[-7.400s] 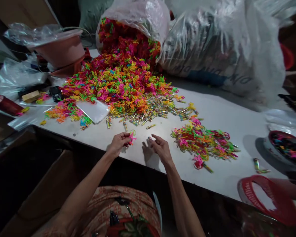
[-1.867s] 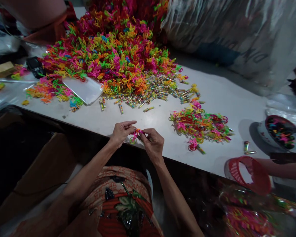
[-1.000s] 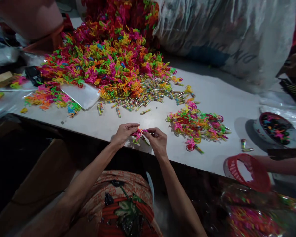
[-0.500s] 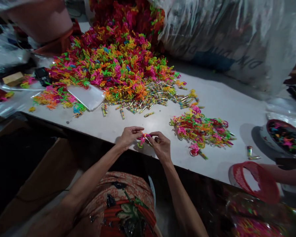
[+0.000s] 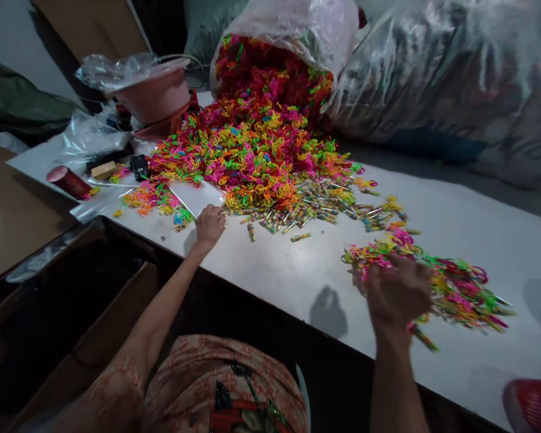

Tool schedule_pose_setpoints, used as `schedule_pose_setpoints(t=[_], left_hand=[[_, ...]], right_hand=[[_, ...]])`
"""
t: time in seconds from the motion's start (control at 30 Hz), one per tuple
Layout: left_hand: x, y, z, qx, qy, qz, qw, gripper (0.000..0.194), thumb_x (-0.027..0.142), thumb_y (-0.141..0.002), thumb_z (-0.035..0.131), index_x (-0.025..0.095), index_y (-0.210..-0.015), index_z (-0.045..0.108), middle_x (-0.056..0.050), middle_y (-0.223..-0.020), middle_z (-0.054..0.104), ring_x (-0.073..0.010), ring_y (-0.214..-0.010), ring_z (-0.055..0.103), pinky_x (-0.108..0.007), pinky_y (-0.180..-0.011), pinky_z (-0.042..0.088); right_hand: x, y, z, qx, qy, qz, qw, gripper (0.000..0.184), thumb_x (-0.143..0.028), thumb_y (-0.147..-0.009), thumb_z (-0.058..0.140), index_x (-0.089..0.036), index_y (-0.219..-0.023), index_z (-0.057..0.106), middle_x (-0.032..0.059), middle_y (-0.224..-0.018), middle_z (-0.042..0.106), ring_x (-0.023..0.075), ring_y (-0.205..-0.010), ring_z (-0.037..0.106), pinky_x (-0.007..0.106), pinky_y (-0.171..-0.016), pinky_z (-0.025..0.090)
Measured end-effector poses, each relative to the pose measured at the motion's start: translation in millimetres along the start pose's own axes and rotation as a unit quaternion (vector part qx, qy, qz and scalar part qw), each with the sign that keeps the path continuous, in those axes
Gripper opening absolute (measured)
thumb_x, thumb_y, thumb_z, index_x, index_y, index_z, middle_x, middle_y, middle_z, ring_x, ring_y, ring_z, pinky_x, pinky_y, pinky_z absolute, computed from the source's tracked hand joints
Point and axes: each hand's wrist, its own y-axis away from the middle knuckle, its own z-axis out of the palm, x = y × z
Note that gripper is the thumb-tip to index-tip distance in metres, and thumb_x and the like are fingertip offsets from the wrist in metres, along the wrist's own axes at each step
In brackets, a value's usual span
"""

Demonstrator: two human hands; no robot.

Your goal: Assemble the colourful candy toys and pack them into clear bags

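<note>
My left hand (image 5: 211,227) is at the front of the table, beside a clear plastic bag (image 5: 198,197) and the loose small tubes. Its fingers are curled together, and what they hold, if anything, is hidden. My right hand (image 5: 399,288) is over the smaller pile of bright plastic pieces with tubes (image 5: 460,288). Motion smears its fingers, so I cannot tell their grip. Between the hands lie small printed tubes (image 5: 300,237), several of them scattered apart. Behind them spreads a large heap of pink, yellow, green and orange plastic pieces (image 5: 256,150).
A white sack (image 5: 288,18) lies open behind the heap. Another large wrapped sack (image 5: 455,90) stands at back right. At left are a pink basin (image 5: 155,93), a red cylinder (image 5: 70,182) and a yellowish block (image 5: 103,171). A red container (image 5: 534,403) sits at front right.
My hands have parted from a small pink and orange piece held between them. The left went to the tubes, the right to the smaller pile. The view has shifted left.
</note>
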Motion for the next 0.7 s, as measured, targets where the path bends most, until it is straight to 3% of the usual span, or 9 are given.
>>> schedule_pose_setpoints(t=[0.1,0.2,0.27,0.4,0.47,0.53,0.63,0.7], left_hand=[[-6.2,-10.7,-0.2,-0.048,-0.102,-0.007,0.994,0.027,0.026,-0.09,0.046,0.015,-0.105,0.066,-0.013,-0.107,0.066,-0.0274,-0.102,0.062,-0.038,-0.09,0.045],[-3.9,-8.1,11.7,-0.092,-0.125,0.004,0.988,0.03,0.03,-0.089,0.05,0.015,-0.111,0.063,-0.016,-0.113,0.063,-0.0306,-0.105,0.061,-0.04,-0.089,0.044],[-2.1,-4.9,19.2,-0.103,-0.116,0.001,0.988,0.031,0.026,-0.087,0.051,0.016,-0.114,0.061,-0.016,-0.117,0.062,-0.0302,-0.107,0.06,-0.039,-0.088,0.044],[-2.2,0.0,24.6,-0.119,-0.097,-0.018,0.988,0.029,0.025,-0.083,0.056,0.015,-0.109,0.064,-0.013,-0.112,0.064,-0.0269,-0.104,0.061,-0.034,-0.085,0.045],[-3.6,3.5,24.5,-0.127,-0.078,-0.017,0.989,0.03,0.026,-0.08,0.061,0.016,-0.107,0.065,-0.012,-0.111,0.064,-0.0255,-0.103,0.062,-0.033,-0.085,0.046],[-4.6,8.4,25.3,-0.133,-0.044,-0.012,0.99,0.031,0.024,-0.079,0.063,0.016,-0.109,0.066,-0.012,-0.11,0.065,-0.0245,-0.102,0.062,-0.032,-0.086,0.046],[-3.5,16.6,29.3,-0.131,0.022,0.023,0.991,0.041,0.017,-0.076,0.064,0.017,-0.118,0.064,-0.01,-0.111,0.067,-0.0245,-0.105,0.061,-0.034,-0.092,0.045],[-1.8,20.5,33.0,-0.141,0.079,0.05,0.986,0.048,0.011,-0.073,0.063,0.016,-0.121,0.063,-0.01,-0.111,0.068,-0.0252,-0.107,0.06,-0.035,-0.094,0.044]], right_hand=[[-46.0,18.3,28.4,-0.089,-0.09,-0.029,0.992,0.027,-0.025,-0.075,0.051,-0.016,-0.095,0.067,0.0157,-0.105,0.064,0.0272,-0.087,0.062,0.038,-0.072,0.046],[-96.8,30.4,59.7,-0.251,-0.182,-0.048,0.949,0.018,-0.026,-0.076,0.053,-0.018,-0.085,0.066,0.0083,-0.086,0.068,0.0218,-0.077,0.062,0.033,-0.07,0.046],[-131.2,35.8,76.2,-0.339,-0.177,-0.072,0.921,0.016,-0.028,-0.079,0.054,-0.018,-0.084,0.066,0.0059,-0.082,0.068,0.0202,-0.077,0.063,0.03,-0.069,0.046],[-184.6,44.4,96.2,-0.376,-0.077,-0.151,0.911,0.017,-0.025,-0.082,0.056,-0.018,-0.095,0.065,0.0098,-0.102,0.068,0.0218,-0.092,0.063,0.029,-0.072,0.043],[-194.1,47.2,102.3,-0.379,-0.059,-0.158,0.91,0.016,-0.02,-0.082,0.054,-0.018,-0.095,0.064,0.0107,-0.105,0.067,0.0222,-0.094,0.063,0.029,-0.073,0.042],[-191.5,48.4,107.2,-0.399,-0.095,-0.126,0.903,0.012,-0.021,-0.082,0.053,-0.018,-0.088,0.063,0.0087,-0.093,0.068,0.0214,-0.086,0.062,0.028,-0.069,0.041],[-177.4,46.4,112.0,-0.402,-0.23,-0.082,0.883,0.013,-0.028,-0.082,0.051,-0.019,-0.081,0.06,0.0036,-0.077,0.065,0.0178,-0.07,0.058,0.027,-0.062,0.04],[-170.3,43.4,113.9,-0.38,-0.313,-0.109,0.863,0.015,-0.03,-0.082,0.05,-0.02,-0.085,0.061,0.0019,-0.081,0.065,0.0157,-0.066,0.054,0.026,-0.062,0.04]])
